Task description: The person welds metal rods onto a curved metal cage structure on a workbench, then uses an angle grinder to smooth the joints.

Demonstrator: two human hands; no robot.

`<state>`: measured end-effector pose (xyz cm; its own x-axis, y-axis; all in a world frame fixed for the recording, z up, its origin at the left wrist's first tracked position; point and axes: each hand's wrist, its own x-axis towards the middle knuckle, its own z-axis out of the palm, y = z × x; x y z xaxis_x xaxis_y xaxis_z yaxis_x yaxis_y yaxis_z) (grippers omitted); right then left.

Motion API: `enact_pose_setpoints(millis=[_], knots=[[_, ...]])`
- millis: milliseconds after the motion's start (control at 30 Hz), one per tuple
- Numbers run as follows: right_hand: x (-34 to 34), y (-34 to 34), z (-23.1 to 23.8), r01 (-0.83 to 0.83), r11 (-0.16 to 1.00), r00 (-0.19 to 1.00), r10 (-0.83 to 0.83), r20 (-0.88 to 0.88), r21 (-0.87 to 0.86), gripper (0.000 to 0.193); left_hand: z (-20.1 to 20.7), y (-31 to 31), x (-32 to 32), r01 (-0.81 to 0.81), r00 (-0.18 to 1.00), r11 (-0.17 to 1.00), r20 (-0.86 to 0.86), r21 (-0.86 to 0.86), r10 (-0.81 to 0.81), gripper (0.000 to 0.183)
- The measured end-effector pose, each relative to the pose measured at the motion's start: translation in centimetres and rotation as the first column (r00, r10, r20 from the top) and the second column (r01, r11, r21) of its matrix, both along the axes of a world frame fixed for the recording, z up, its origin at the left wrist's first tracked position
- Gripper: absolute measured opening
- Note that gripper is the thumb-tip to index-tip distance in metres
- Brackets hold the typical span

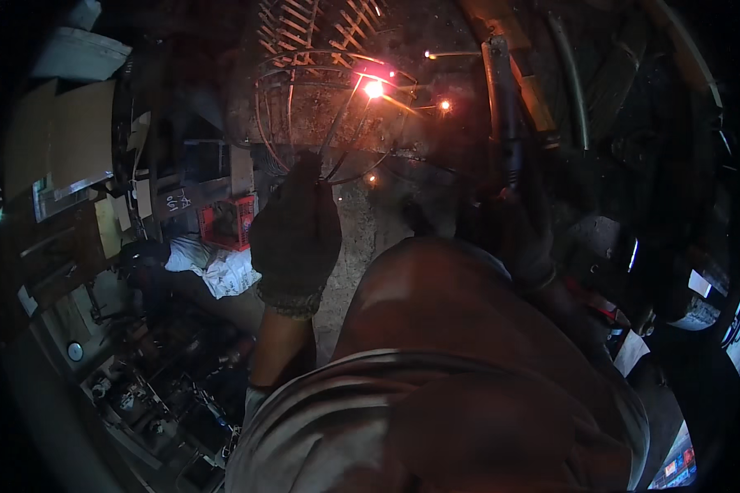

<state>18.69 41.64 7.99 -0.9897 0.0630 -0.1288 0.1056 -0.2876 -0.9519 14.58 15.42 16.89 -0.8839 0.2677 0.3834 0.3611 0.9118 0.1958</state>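
Observation:
My left hand [296, 238], in a dark knit glove, is closed round thin metal rods [345, 115] that slant up from the fist. Their far ends meet a bright glowing spot [374, 88] on a round wire frame [290, 115]. My right hand [524, 242] lies in deep shadow at the right, and its fingers cannot be made out. Just beyond it stands a long dark bar [503, 115]. Whether the right hand holds this bar is hidden by the dark.
Rows of short metal bars [304, 25] lie beyond the frame. Small orange lights [445, 105] glow to its right. A red plastic crate [227, 223] and a white sack [214, 264] sit at the left, near cardboard sheets [82, 135]. Curved pipes [571, 74] stand at the far right.

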Motion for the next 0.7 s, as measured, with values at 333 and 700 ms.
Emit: enact_pose_setpoints(millis=[333,700], knots=[[0.8,-0.7,1.7,0.057,0.993,0.994,-0.047,0.102,-0.099,0.062,4.1,-2.3,3.4,-0.167,0.972,0.948,0.205,0.271,0.112,0.031],[-0.1,-7.4,6.8,-0.116,0.967,0.954,0.172,-0.246,0.225,0.064,-1.4,-2.0,8.2,-0.270,0.865,0.621,0.469,0.735,-0.179,0.033]])
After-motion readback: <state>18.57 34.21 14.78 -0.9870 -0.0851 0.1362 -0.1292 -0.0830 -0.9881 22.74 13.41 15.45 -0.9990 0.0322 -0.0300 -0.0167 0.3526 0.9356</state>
